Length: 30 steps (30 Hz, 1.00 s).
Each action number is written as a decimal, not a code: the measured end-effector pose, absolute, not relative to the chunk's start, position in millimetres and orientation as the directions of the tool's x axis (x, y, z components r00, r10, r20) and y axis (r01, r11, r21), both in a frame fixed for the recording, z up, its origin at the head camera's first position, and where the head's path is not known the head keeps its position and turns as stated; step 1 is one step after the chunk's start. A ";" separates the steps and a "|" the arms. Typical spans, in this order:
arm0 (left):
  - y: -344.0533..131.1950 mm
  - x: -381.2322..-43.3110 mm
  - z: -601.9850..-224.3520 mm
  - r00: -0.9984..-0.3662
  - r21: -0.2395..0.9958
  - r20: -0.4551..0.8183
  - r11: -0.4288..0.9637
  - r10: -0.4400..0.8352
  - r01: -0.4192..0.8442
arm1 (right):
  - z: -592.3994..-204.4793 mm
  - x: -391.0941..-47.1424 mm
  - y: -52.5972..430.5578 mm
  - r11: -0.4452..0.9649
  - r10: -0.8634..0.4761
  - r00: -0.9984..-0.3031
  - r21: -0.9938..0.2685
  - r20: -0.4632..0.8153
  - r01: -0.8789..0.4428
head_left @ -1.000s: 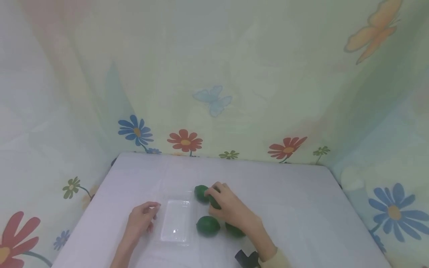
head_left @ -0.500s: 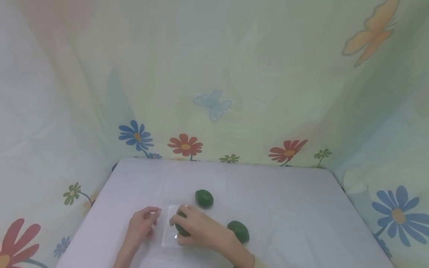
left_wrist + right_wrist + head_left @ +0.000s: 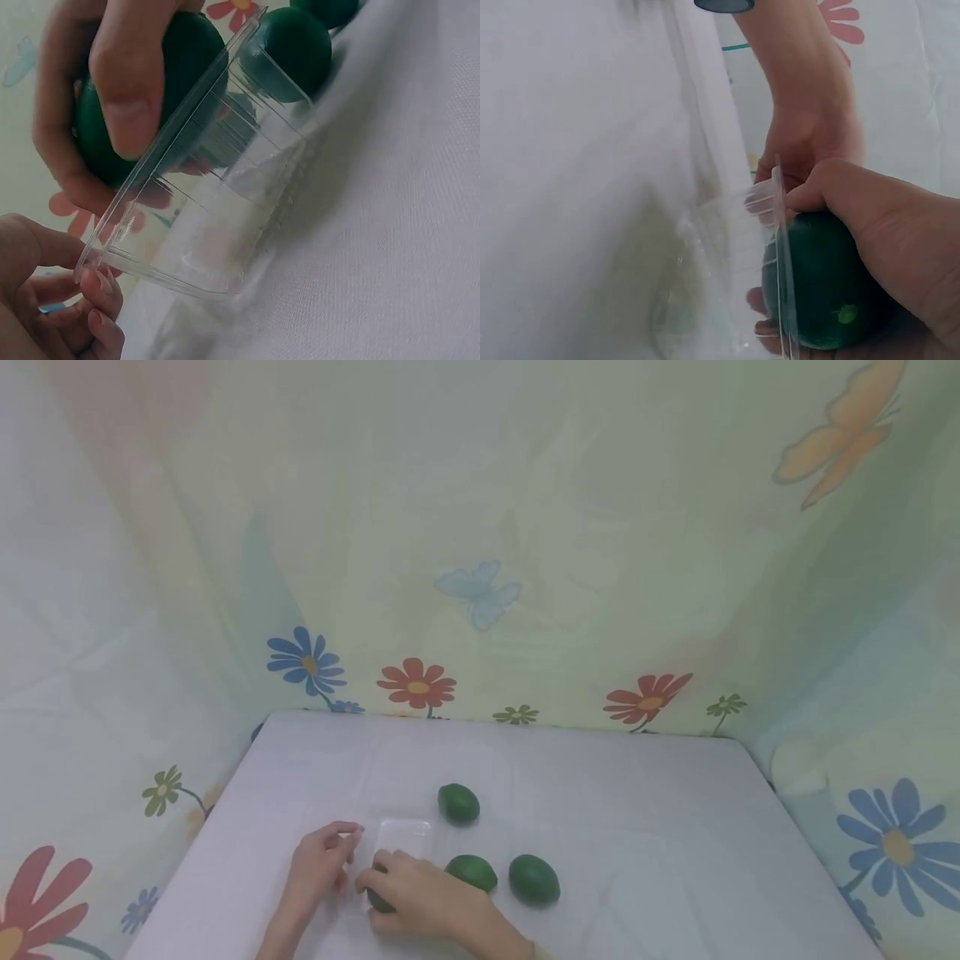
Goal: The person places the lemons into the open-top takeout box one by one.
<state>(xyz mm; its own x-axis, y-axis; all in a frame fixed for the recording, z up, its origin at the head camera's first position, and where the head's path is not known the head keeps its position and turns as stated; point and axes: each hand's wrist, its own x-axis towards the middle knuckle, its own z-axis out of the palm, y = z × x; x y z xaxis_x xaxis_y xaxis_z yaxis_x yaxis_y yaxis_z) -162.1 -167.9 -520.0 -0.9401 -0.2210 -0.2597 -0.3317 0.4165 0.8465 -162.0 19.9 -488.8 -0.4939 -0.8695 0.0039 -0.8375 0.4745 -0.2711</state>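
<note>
A clear plastic container [image 3: 405,833] stands on the table in the head view. My left hand [image 3: 318,864] pinches its left rim; in the left wrist view the fingertips [image 3: 101,289] touch the rim corner. My right hand [image 3: 423,893] grips a green lime [image 3: 377,897] over the near part of the container. Seen from the right wrist, the lime [image 3: 832,285] is at the container's rim [image 3: 784,270], partly below it. The right hand's fingers [image 3: 131,124] curl round the fruit. The container's near end is hidden behind the right hand.
Three more limes lie right of the container: one at the far side [image 3: 459,804], one close by [image 3: 472,871] partly behind the right hand, and another further right [image 3: 534,880]. A white cloth covers the table [image 3: 637,810]. Flower-printed curtains [image 3: 480,635] surround it.
My right hand has carried a lime leftward from the group to over the container, then closer to its near end. The left hand stays at the rim.
</note>
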 end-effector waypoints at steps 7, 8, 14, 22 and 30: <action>-167.2 -157.2 -524.3 -0.935 0.843 -0.270 0.412 -0.231 -0.346 | -502.1 -159.7 20.6 0.528 -0.839 -0.544 -0.276 -0.024 -0.803; -166.9 -156.4 -524.4 -0.936 0.844 -0.269 0.413 -0.229 -0.343 | -504.8 -158.5 21.1 0.527 -0.839 -0.544 -0.270 -0.014 -0.806; -164.7 -155.3 -523.7 -0.936 0.845 -0.270 0.410 -0.225 -0.343 | -514.1 -153.2 23.3 0.504 -0.856 -0.515 -0.157 0.042 -0.850; -164.4 -154.8 -525.1 -0.939 0.851 -0.272 0.403 -0.212 -0.338 | -510.3 -154.1 29.0 0.488 -0.848 -0.521 -0.240 0.098 -0.839; -168.0 -156.3 -519.1 -0.945 0.845 -0.247 0.429 -0.212 -0.318 | -496.0 -158.1 35.6 0.467 -0.820 -0.523 -0.260 0.231 -0.846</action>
<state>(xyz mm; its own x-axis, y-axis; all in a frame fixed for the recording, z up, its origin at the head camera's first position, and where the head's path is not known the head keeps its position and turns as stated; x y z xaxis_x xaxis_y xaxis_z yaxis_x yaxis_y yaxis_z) -156.3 -168.0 -519.1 -0.9454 -0.2122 -0.2474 -0.3176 0.4293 0.8455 -158.1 35.6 -496.0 -0.5234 -0.8203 0.2306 -0.8455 0.4665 -0.2598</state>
